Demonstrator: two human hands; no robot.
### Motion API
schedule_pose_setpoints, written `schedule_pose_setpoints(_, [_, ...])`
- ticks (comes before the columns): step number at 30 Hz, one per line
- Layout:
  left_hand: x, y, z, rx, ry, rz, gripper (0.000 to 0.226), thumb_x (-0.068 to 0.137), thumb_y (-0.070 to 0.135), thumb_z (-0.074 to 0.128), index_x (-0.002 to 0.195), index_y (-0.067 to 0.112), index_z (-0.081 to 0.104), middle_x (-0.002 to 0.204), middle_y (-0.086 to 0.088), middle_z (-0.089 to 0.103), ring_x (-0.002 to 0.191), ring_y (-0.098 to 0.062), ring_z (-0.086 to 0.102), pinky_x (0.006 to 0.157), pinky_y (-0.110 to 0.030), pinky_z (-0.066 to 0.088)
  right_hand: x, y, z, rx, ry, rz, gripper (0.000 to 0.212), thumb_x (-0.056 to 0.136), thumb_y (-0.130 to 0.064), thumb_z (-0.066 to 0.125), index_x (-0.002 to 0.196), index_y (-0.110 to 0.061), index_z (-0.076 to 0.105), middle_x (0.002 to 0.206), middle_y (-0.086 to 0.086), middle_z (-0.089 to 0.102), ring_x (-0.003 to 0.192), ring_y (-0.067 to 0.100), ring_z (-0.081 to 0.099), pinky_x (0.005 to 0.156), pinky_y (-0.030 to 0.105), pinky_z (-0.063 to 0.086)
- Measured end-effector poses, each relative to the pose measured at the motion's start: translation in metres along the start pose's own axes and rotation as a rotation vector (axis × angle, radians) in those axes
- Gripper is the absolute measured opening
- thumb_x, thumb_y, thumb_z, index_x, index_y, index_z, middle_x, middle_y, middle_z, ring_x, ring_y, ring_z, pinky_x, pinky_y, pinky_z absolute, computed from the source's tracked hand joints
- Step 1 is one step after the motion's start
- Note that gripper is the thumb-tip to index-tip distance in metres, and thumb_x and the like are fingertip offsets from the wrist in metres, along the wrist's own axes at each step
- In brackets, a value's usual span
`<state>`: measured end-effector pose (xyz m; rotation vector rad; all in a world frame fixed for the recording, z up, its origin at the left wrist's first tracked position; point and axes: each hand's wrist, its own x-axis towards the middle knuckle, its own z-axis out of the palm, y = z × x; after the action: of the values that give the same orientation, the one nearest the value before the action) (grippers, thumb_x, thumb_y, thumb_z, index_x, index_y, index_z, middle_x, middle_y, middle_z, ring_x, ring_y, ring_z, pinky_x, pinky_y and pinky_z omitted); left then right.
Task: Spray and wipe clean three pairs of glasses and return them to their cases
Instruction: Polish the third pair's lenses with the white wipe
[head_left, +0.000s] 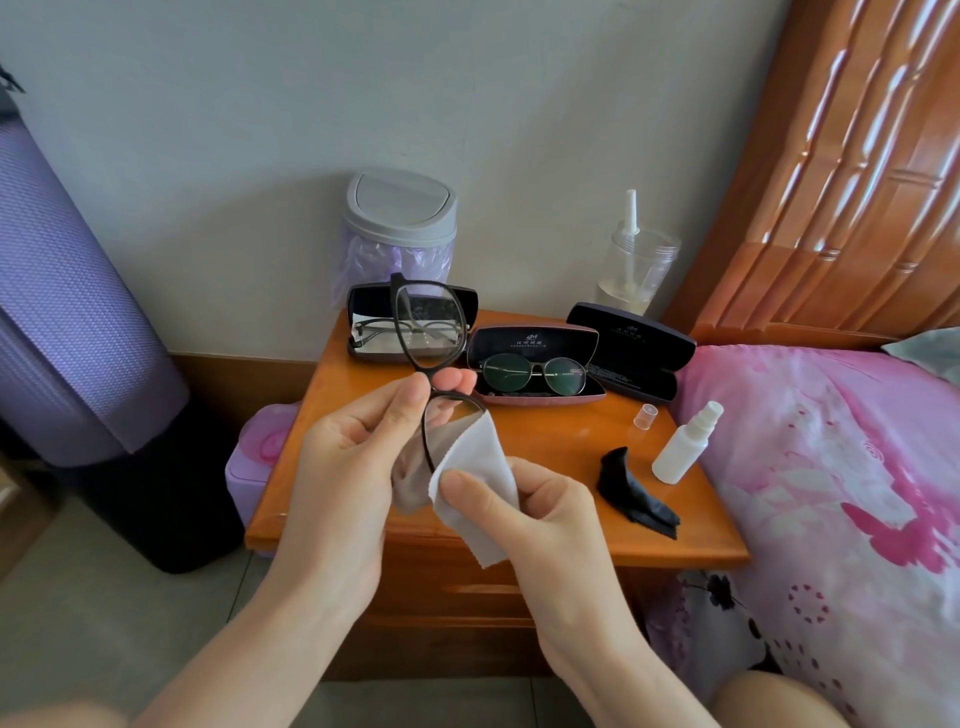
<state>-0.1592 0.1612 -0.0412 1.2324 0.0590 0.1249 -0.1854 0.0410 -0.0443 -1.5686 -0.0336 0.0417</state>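
Observation:
My left hand (358, 441) pinches the bridge of black-framed glasses (428, 325), held upright over the nightstand. My right hand (524, 512) presses a white cloth (480, 467) around the lower lens. At the back left an open black case (358, 312) holds a second pair (384, 332). Beside it an open pink case (535, 397) holds dark round glasses (532, 371). A third black case (631, 351) lies open with no glasses in it. A white spray bottle (683, 447) stands at the right with its clear cap (645, 417) off.
A crumpled black cloth (631, 493) lies on the wooden nightstand (571, 441). A small grey bin (400, 223) and a clear jar (636, 270) stand against the wall. A pink bed (831, 467) borders the right; a purple rolled mat (67, 312) stands left.

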Motion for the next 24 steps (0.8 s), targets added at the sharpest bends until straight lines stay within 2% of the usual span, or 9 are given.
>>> schedule_pose_setpoints(5, [0.000, 0.000, 0.002, 0.006, -0.004, -0.001, 0.032, 0.075, 0.037, 0.056, 0.095, 0.019, 0.074, 0.092, 0.001, 0.076, 0.091, -0.014, 0.071, 0.078, -0.033, 0.055, -0.001, -0.001, -0.003, 0.042, -0.042, 0.030, 0.022, 0.068, -0.035, 0.068, 0.072, -0.014, 0.072, 0.063, -0.005, 0.063, 0.059, 0.001, 0.056, 0.055, 0.011, 0.044])
schedule_pose_setpoints(7, [-0.002, 0.000, 0.002, 0.024, 0.005, 0.006, 0.030, 0.075, 0.039, 0.056, 0.090, 0.021, 0.074, 0.085, 0.000, 0.075, 0.080, -0.014, 0.072, 0.069, -0.033, 0.057, 0.000, -0.002, 0.000, 0.074, -0.047, 0.044, 0.024, 0.069, -0.033, 0.068, 0.076, -0.011, 0.073, 0.066, -0.002, 0.064, 0.060, 0.002, 0.056, 0.056, 0.012, 0.046])
schedule_pose_setpoints(9, [-0.004, 0.000, 0.005, 0.032, -0.012, 0.018, 0.030, 0.076, 0.039, 0.056, 0.090, 0.020, 0.074, 0.079, -0.003, 0.074, 0.069, -0.014, 0.070, 0.055, -0.025, 0.056, 0.002, -0.004, 0.002, 0.103, -0.035, 0.040, 0.024, 0.073, -0.030, 0.069, 0.082, -0.009, 0.074, 0.072, 0.001, 0.069, 0.064, 0.005, 0.060, 0.058, 0.014, 0.049])
schedule_pose_setpoints(11, [-0.007, -0.001, 0.007, 0.031, -0.032, 0.030, 0.029, 0.079, 0.037, 0.056, 0.093, 0.020, 0.074, 0.074, -0.001, 0.073, 0.064, -0.009, 0.068, 0.049, -0.017, 0.051, 0.007, -0.008, 0.004, 0.129, -0.004, 0.026, 0.029, 0.070, -0.034, 0.068, 0.087, -0.010, 0.074, 0.077, 0.001, 0.071, 0.068, 0.007, 0.063, 0.060, 0.015, 0.051])
schedule_pose_setpoints(12, [-0.008, -0.002, 0.008, 0.044, -0.034, 0.041, 0.028, 0.080, 0.036, 0.055, 0.094, 0.021, 0.074, 0.074, 0.002, 0.074, 0.064, -0.008, 0.068, 0.050, -0.016, 0.051, 0.009, -0.010, 0.005, 0.143, 0.017, 0.020, 0.035, 0.068, -0.037, 0.067, 0.088, -0.010, 0.074, 0.079, 0.001, 0.071, 0.071, 0.008, 0.064, 0.062, 0.016, 0.051])
schedule_pose_setpoints(14, [-0.008, -0.003, 0.009, 0.074, -0.037, 0.072, 0.027, 0.083, 0.035, 0.054, 0.098, 0.023, 0.074, 0.084, 0.003, 0.076, 0.079, -0.010, 0.070, 0.060, -0.018, 0.054, 0.013, -0.012, 0.007, 0.175, 0.055, 0.020, 0.044, 0.063, -0.043, 0.066, 0.093, -0.011, 0.074, 0.085, 0.003, 0.072, 0.078, 0.010, 0.065, 0.064, 0.016, 0.052])
schedule_pose_setpoints(17, [-0.006, -0.004, 0.007, 0.079, -0.015, 0.089, 0.029, 0.082, 0.037, 0.055, 0.100, 0.023, 0.073, 0.093, 0.003, 0.076, 0.092, -0.014, 0.070, 0.067, -0.019, 0.053, 0.015, -0.013, 0.013, 0.210, 0.083, 0.027, 0.046, 0.063, -0.044, 0.066, 0.096, -0.012, 0.074, 0.088, 0.003, 0.072, 0.080, 0.011, 0.064, 0.063, 0.015, 0.051])
schedule_pose_setpoints(22, [-0.009, 0.000, 0.006, 0.073, -0.028, 0.091, 0.026, 0.082, 0.032, 0.054, 0.095, 0.021, 0.074, 0.084, 0.002, 0.076, 0.079, -0.008, 0.070, 0.059, -0.015, 0.052, 0.011, -0.010, 0.012, 0.188, 0.051, 0.012, 0.039, 0.069, -0.040, 0.070, 0.092, -0.009, 0.074, 0.081, 0.003, 0.070, 0.071, 0.004, 0.062, 0.060, 0.014, 0.050])
schedule_pose_setpoints(24, [-0.010, 0.002, 0.006, 0.045, -0.032, 0.065, 0.027, 0.082, 0.031, 0.054, 0.095, 0.018, 0.074, 0.083, 0.001, 0.076, 0.074, -0.008, 0.070, 0.057, -0.018, 0.053, 0.008, -0.008, 0.010, 0.138, 0.031, 0.010, 0.035, 0.072, -0.039, 0.075, 0.088, -0.007, 0.073, 0.075, 0.003, 0.067, 0.065, 0.003, 0.059, 0.056, 0.014, 0.048])
